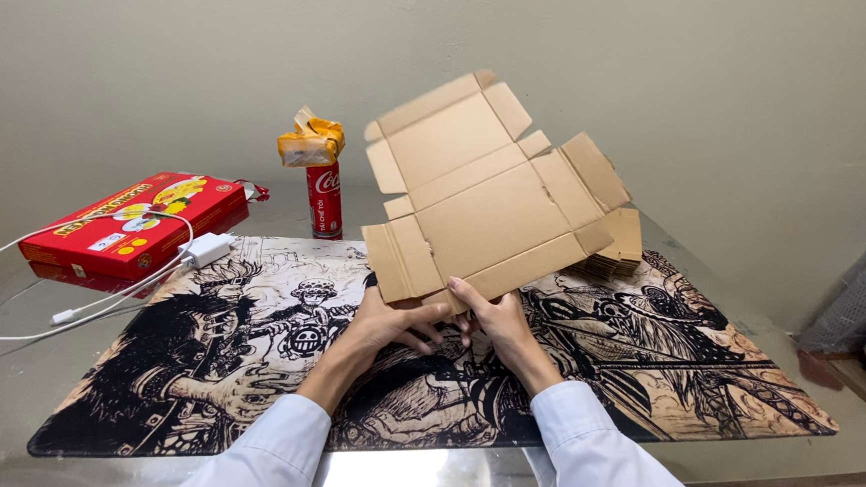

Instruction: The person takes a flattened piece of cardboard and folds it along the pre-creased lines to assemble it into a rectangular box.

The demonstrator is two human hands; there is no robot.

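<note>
Brown cardboard, an unfolded flat box blank (486,192) with all its flaps sticking out, is held up tilted above the middle of the worktop (3,388), its lower edge down at both hands. The left hand (388,321) is curled around the bottom edge, fingers bent under and behind it, so it's closed on the cardboard rather than spread. The right hand (498,323) is right next to it, pretty much touching, thumb pressed up on the front face of the blank and the rest of the fingers hidden behind. Both wear white sleeves. Underneath is a big desk mat (646,367) with black and tan comic artwork. Behind the blank, on the far right part of the mat, sits a stack of more flat cardboard blanks (618,250). Further left there's a red soda can (324,199) with a crumpled yellow wrapper (311,142) on top, a flat red box (134,220), and a white charger with cable (202,250).
</note>
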